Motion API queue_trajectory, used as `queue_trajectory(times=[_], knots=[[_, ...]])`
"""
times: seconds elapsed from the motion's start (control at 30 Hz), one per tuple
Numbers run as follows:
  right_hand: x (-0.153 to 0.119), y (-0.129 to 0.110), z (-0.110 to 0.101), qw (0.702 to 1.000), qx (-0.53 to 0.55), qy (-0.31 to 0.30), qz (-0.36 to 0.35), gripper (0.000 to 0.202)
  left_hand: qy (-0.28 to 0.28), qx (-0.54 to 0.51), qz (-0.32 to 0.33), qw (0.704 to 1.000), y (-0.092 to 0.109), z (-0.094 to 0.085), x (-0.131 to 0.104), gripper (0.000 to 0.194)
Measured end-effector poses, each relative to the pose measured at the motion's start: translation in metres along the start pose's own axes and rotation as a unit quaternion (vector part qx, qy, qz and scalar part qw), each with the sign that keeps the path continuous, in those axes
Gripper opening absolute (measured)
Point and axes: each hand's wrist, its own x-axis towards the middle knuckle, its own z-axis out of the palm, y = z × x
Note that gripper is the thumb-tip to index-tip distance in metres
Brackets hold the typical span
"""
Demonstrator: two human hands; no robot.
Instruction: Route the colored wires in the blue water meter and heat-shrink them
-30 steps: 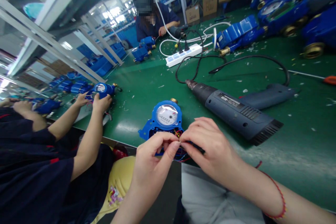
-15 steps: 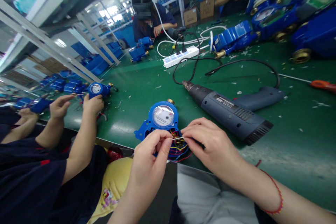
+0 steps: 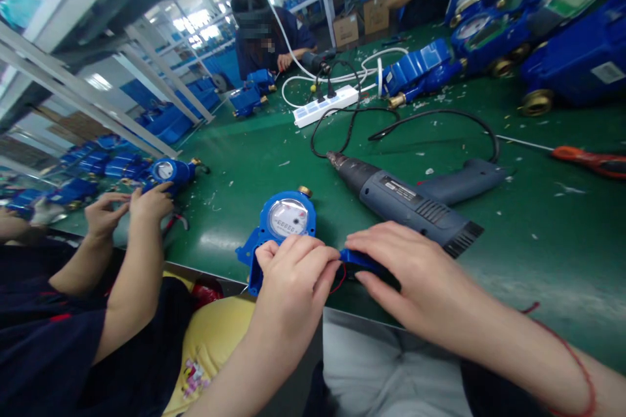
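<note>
Hands meet at the near edge of the green tabletop [image 3: 538, 234], both on a blue water meter [image 3: 286, 225] that lies flat with its round dial facing up; the left hand [image 3: 293, 280] covers the meter's near part, its fingers [image 3: 313, 257] curled down and gripping the housing; the right hand [image 3: 415, 273] comes in from the right, its fingers closed on a blue part [image 3: 359, 260] of the same meter, and a thin red wire [image 3: 338, 281] loops out between the two hands; just behind the right hand lies a grey-blue heat gun [image 3: 411, 199], nozzle pointing to the far left, its black cord curving away toward a white power strip [image 3: 325, 105]; an orange-handled tool [image 3: 587, 159] lies well apart at the right edge; more blue meters [image 3: 493, 26] crowd the far right corner; to the left, another person's hands [image 3: 130, 208] work near a further blue meter [image 3: 169, 171].
</note>
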Motion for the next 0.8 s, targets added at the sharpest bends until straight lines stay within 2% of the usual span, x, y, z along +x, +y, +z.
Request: queue_trajectory(times=[0.1, 0.23, 0.6, 0.7, 0.8], knots=[[-0.004, -0.004, 0.025, 0.998, 0.038, 0.024, 0.042, 0.020, -0.042, 0.045, 0.020, 0.998, 0.002, -0.001, 0.005, 0.016], [-0.004, -0.002, 0.035, 0.997, 0.039, 0.056, 0.043, 0.019, -0.082, 0.079, 0.011, 0.993, -0.001, -0.001, 0.006, 0.018], [-0.005, -0.001, 0.032, 0.996, 0.024, 0.071, 0.046, 0.022, -0.027, 0.033, 0.002, 0.999, -0.018, -0.004, 0.000, 0.016], [-0.005, -0.001, 0.033, 0.996, 0.027, 0.074, 0.050, 0.021, -0.001, 0.016, -0.027, 1.000, -0.024, -0.007, -0.003, 0.015], [-0.006, 0.000, 0.033, 0.996, 0.028, 0.072, 0.051, 0.019, 0.023, -0.029, -0.084, 0.996, -0.032, -0.011, -0.009, 0.014]])
